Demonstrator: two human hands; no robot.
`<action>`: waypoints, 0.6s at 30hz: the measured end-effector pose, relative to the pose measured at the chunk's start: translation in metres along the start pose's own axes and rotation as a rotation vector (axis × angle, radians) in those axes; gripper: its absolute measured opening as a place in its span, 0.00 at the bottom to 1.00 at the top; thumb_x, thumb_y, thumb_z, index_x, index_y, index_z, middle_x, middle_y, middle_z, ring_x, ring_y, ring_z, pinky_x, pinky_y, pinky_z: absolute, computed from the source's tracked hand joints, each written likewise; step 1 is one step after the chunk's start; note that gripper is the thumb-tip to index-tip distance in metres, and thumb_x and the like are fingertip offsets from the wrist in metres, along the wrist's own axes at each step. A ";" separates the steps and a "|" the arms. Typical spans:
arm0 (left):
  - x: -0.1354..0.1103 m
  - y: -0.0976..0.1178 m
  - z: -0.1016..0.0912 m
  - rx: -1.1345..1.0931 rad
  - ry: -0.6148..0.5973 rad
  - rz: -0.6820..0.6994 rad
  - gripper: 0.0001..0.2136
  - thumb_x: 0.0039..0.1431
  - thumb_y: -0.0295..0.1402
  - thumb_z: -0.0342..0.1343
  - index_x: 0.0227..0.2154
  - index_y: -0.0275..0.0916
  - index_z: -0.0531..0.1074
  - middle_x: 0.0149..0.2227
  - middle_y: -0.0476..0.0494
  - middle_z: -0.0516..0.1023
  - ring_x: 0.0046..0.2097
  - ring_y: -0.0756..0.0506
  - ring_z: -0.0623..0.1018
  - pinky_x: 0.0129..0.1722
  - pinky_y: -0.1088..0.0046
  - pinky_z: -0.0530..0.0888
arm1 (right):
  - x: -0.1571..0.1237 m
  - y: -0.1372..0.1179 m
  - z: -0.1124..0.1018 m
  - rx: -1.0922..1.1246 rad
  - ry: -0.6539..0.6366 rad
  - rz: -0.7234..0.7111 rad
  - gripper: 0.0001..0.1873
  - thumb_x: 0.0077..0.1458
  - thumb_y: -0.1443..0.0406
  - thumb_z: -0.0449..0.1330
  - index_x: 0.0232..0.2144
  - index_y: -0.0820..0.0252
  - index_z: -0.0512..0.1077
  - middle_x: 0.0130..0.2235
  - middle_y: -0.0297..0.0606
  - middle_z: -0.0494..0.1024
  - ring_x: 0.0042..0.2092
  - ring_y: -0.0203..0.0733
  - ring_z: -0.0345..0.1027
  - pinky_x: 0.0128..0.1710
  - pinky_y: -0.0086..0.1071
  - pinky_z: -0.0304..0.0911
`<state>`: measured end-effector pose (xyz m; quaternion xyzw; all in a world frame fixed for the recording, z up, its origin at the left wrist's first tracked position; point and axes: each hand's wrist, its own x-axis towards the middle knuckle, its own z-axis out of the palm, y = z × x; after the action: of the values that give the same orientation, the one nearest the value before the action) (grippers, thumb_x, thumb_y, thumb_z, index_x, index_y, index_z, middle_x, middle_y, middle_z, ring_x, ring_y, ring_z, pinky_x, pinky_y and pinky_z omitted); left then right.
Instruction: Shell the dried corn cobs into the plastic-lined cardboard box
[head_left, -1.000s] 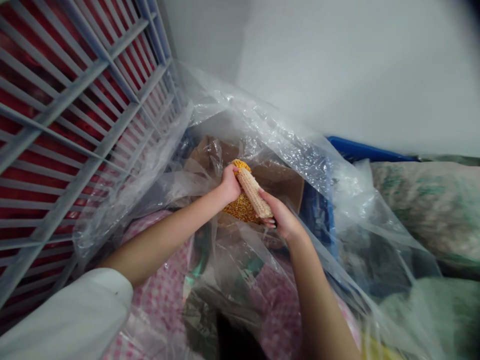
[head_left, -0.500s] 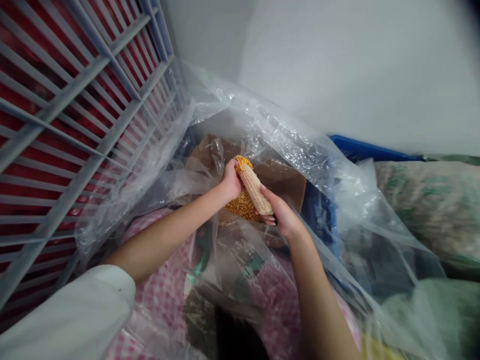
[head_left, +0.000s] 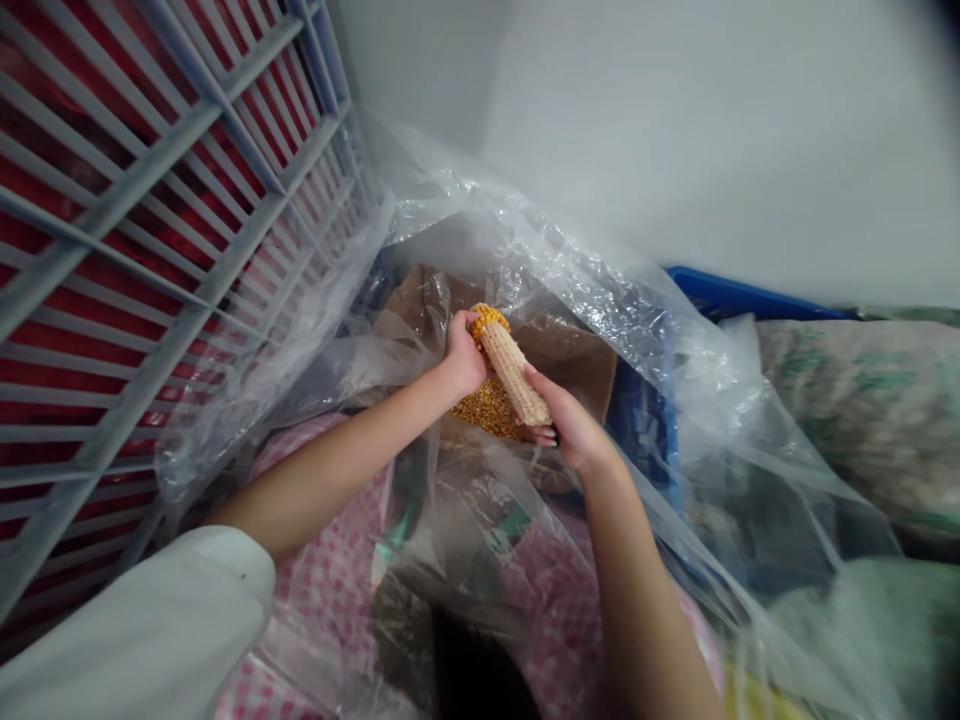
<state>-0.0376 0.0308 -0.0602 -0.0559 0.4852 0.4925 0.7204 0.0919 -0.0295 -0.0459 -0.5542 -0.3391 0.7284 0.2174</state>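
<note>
While both hands close on it from opposite ends, one corn cob (head_left: 512, 368) sits at mid-frame, tilted, upper end toward the left and lower end toward the right.

Item 1, corn cob: mostly stripped, pale and pitted along its length; a cap of yellow kernels left at the upper end only.

Item 2, left hand (head_left: 463, 355): fingers curled round the upper end of the cob, thumb tip against the kernel cap; grip closed on the cob. Forearm bare, a white sleeve (head_left: 142, 640) at the lower left.

Item 3, right hand (head_left: 571, 430): wrapped round the lower end of the cob, thumb laid along its side, fingers tucked beneath; grip closed on the cob.

Item 4, pile of loose kernels (head_left: 489, 408): yellow-orange, directly below the cob and between the two hands, lying inside a brown cardboard box (head_left: 577, 365).

Item 5, clear plastic sheet (head_left: 525, 240): crumpled, draped over and around the box, reaching up to the wall behind.

Item 6, grey barred rack (head_left: 150, 190): upper left, red showing behind the bars.

Item 7, blue bin rim (head_left: 735, 298): right of the box, against the wall.

Item 8, pink checked cloth (head_left: 330, 570): under the plastic, beneath the forearms
</note>
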 end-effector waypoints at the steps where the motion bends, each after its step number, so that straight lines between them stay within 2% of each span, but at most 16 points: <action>1: 0.000 0.001 0.000 0.025 0.001 -0.010 0.11 0.51 0.38 0.44 0.27 0.37 0.68 0.21 0.43 0.69 0.34 0.41 0.75 0.36 0.63 0.72 | 0.000 0.000 0.000 -0.004 0.001 -0.004 0.19 0.54 0.48 0.52 0.30 0.58 0.62 0.17 0.27 0.63 0.14 0.25 0.41 0.12 0.22 0.33; 4: 0.005 0.000 -0.002 0.077 0.020 -0.022 0.12 0.51 0.39 0.44 0.26 0.37 0.68 0.21 0.43 0.70 0.33 0.41 0.75 0.35 0.64 0.72 | 0.000 0.001 0.000 -0.013 -0.002 -0.006 0.19 0.53 0.49 0.53 0.30 0.58 0.62 0.17 0.26 0.60 0.14 0.25 0.41 0.11 0.22 0.33; 10: 0.021 -0.002 -0.008 -0.023 -0.005 -0.006 0.10 0.51 0.39 0.47 0.26 0.38 0.67 0.21 0.44 0.70 0.31 0.42 0.75 0.36 0.63 0.73 | -0.001 0.003 0.001 -0.061 -0.004 -0.015 0.19 0.53 0.48 0.54 0.30 0.58 0.63 0.18 0.26 0.60 0.14 0.25 0.42 0.11 0.22 0.33; 14: 0.020 0.004 -0.008 -0.031 0.000 -0.034 0.08 0.50 0.35 0.46 0.28 0.38 0.67 0.21 0.44 0.70 0.31 0.41 0.75 0.36 0.63 0.73 | -0.002 0.005 0.001 -0.084 -0.017 -0.038 0.19 0.52 0.48 0.55 0.30 0.58 0.63 0.19 0.25 0.58 0.15 0.25 0.43 0.11 0.22 0.34; 18: 0.018 0.000 -0.007 -0.012 0.065 -0.036 0.07 0.48 0.29 0.45 0.28 0.37 0.67 0.20 0.45 0.67 0.31 0.43 0.74 0.37 0.65 0.72 | -0.001 0.007 0.003 -0.086 0.006 0.004 0.19 0.53 0.48 0.54 0.31 0.58 0.64 0.19 0.26 0.58 0.14 0.24 0.42 0.11 0.22 0.32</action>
<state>-0.0414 0.0386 -0.0771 -0.0850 0.5044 0.4801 0.7127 0.0896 -0.0355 -0.0504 -0.5658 -0.3683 0.7121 0.1928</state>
